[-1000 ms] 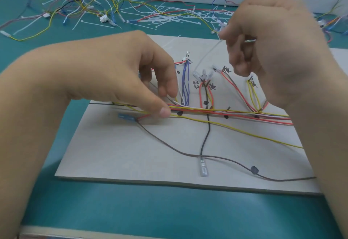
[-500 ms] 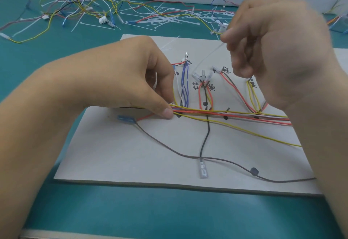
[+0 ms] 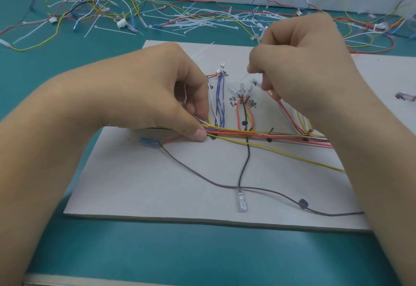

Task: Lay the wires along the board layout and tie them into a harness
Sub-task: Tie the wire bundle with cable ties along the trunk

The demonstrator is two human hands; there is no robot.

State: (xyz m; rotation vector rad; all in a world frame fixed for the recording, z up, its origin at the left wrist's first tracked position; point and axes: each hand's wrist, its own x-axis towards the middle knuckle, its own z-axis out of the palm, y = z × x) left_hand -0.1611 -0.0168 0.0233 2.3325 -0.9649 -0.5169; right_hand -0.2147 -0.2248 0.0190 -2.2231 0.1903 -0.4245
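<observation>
A grey layout board (image 3: 157, 184) lies on the teal table. A bundle of red, yellow and white wires (image 3: 258, 133) runs across its middle. My left hand (image 3: 146, 96) pinches the bundle's left end between thumb and fingers, beside a blue connector (image 3: 148, 142). My right hand (image 3: 304, 78) hovers over the board's far right with fingers curled tight, seemingly pinching a thin cable tie that is mostly hidden. Purple wires (image 3: 220, 101) and red loops branch up from the bundle. A black wire (image 3: 246, 161) drops to a clear terminal (image 3: 242, 202). A brown wire (image 3: 202, 177) sags across the front.
Loose wires (image 3: 101, 8) and a scatter of white cable ties (image 3: 198, 24) cover the table behind the board. A second grey board (image 3: 382, 78) lies at the right. The wall stands close behind, and the table's front edge is near the bottom.
My right hand has dropped lower and nearer the board, toward the left. My left hand keeps its pinch on the bundle, shifted slightly.
</observation>
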